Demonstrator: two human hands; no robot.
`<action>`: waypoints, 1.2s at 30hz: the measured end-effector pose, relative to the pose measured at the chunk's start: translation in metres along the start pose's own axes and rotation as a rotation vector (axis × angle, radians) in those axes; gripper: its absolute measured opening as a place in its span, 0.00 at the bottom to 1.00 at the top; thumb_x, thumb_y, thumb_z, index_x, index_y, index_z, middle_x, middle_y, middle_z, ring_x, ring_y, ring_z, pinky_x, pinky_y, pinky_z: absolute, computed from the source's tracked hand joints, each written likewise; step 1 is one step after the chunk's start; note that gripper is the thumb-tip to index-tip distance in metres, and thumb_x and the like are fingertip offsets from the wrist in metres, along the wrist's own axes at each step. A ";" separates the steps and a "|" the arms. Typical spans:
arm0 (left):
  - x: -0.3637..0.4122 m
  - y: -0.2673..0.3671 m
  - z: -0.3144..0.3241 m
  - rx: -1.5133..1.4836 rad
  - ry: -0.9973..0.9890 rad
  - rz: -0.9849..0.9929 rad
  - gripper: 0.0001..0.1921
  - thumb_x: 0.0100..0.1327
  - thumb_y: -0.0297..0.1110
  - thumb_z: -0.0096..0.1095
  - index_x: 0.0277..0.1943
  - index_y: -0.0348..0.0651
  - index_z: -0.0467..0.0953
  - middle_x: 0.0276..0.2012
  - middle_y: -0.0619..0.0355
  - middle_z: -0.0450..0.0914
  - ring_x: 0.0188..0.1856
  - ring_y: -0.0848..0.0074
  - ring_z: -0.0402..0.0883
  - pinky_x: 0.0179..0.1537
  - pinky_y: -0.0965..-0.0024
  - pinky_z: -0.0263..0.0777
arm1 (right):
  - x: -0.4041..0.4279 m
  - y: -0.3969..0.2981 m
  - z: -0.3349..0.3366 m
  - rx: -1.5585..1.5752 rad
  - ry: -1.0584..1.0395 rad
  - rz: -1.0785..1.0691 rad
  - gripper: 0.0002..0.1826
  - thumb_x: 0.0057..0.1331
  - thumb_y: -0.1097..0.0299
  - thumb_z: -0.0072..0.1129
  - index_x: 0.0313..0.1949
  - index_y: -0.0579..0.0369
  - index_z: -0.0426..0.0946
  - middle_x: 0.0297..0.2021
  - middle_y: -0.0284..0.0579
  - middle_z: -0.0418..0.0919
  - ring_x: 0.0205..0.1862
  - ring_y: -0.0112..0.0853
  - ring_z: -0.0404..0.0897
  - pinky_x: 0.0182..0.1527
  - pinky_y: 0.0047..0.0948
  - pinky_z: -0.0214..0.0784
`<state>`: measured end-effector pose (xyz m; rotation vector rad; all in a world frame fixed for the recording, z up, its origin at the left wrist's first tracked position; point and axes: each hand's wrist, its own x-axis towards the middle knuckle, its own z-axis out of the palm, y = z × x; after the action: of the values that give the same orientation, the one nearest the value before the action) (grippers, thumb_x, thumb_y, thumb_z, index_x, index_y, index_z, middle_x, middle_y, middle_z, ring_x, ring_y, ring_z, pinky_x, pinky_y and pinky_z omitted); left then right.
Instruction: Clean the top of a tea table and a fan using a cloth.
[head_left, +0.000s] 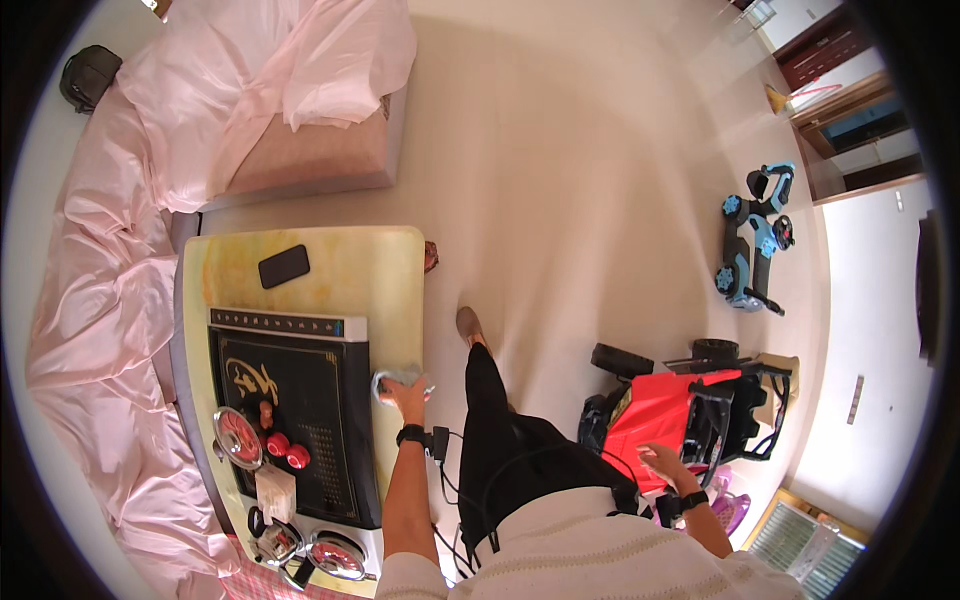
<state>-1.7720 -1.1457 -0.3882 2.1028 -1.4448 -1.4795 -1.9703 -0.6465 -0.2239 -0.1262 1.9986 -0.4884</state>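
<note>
My left hand (407, 397) is closed over a crumpled pale cloth (388, 379) at the near edge of a yellow stone-look table (397, 292). Just beyond that hand lies a black tea tray (315, 397) with gold markings. On the tray are two red cups (288, 450), a small brown figurine (266, 414), a round glass lid (237, 437) and a pale, box-like item (275, 491). My right hand (664, 465) hangs in the air with its fingers apart and nothing in it, beside a red ride-on toy car (652, 412).
A dark phone (284, 266) lies on the table's far end. Glass kettles (335, 553) stand at the tray's near end. Pink-draped sofas (105, 300) border the table. A blue-and-black ride-on toy (756, 247) is on the tiled floor (562, 187). Cables (450, 487) hang by my body.
</note>
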 end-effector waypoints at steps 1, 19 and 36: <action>0.012 0.016 0.008 0.002 0.005 -0.010 0.51 0.43 0.27 0.69 0.67 0.31 0.41 0.55 0.41 0.47 0.47 0.54 0.72 0.27 0.67 0.82 | 0.005 -0.022 -0.002 -0.005 -0.009 0.004 0.18 0.62 0.64 0.53 0.50 0.57 0.74 0.38 0.51 0.81 0.39 0.36 0.81 0.43 0.32 0.72; 0.166 0.217 0.080 0.584 -0.217 0.814 0.38 0.50 0.27 0.66 0.65 0.36 0.55 0.59 0.37 0.52 0.59 0.43 0.60 0.55 0.57 0.65 | 0.065 -0.182 -0.008 0.069 0.045 0.009 0.16 0.63 0.69 0.51 0.51 0.56 0.73 0.44 0.50 0.77 0.46 0.39 0.77 0.49 0.32 0.70; 0.170 0.195 0.232 2.362 0.020 0.673 0.22 0.61 0.42 0.52 0.55 0.39 0.70 0.55 0.49 0.71 0.56 0.47 0.66 0.51 0.39 0.59 | 0.275 -0.172 -0.020 -0.200 -0.114 -0.195 0.25 0.62 0.63 0.54 0.57 0.59 0.64 0.50 0.58 0.67 0.49 0.53 0.68 0.52 0.44 0.63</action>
<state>-2.0698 -1.2972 -0.4833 0.9588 -3.7619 1.4327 -2.1370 -0.8794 -0.3777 -0.4666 1.9283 -0.3945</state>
